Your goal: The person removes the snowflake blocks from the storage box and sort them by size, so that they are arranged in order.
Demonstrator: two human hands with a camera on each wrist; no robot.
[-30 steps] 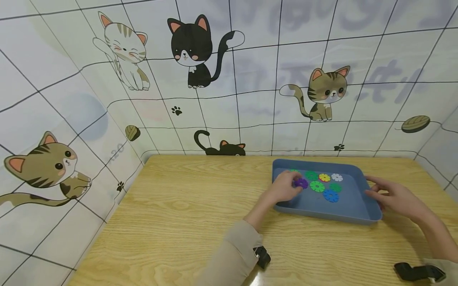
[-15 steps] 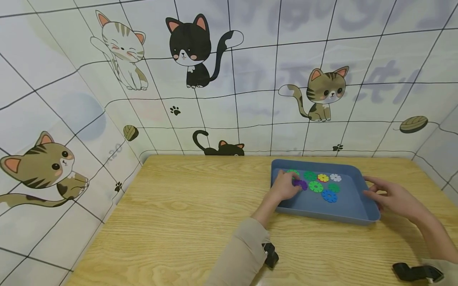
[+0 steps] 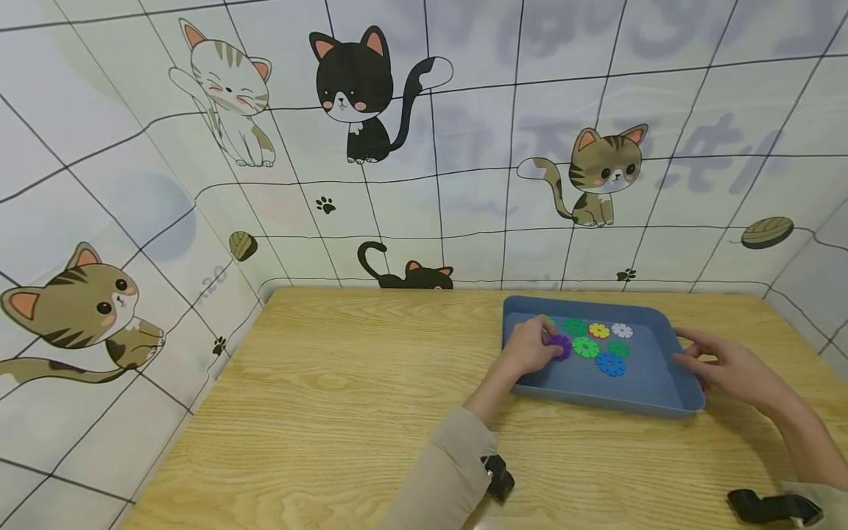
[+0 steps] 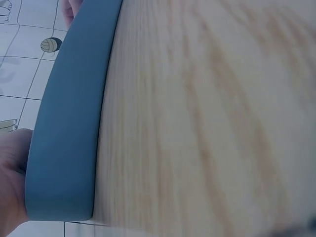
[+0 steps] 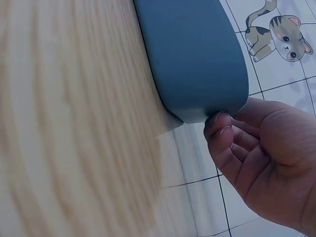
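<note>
My left hand (image 3: 532,347) reaches over the left side of a blue-grey tray (image 3: 652,383) and pinches a purple plastic snowflake disc (image 3: 563,348). Just right of it lies a light green disc (image 3: 585,347). Behind the fingers another green disc (image 3: 548,324) is partly covered. At the tray's right end, my right hand (image 3: 735,368) holds the rim, thumb on top. From the right wrist view, its curled fingertips (image 5: 217,123) sit against the tray's outer corner. In the left wrist view the tray wall (image 4: 74,113) hides the disc and most of the left hand.
Inside the tray also lie a yellow disc (image 3: 599,330), a white disc (image 3: 622,330), a blue disc (image 3: 610,364) and dark green discs (image 3: 575,327). The tray stands on a wooden table (image 3: 344,412), close to a wall (image 3: 477,147) printed with cartoon cats.
The purple disc has tilted in my left fingers and come slightly lower, with the hand moving a little. My right hand stays on the tray's end.
</note>
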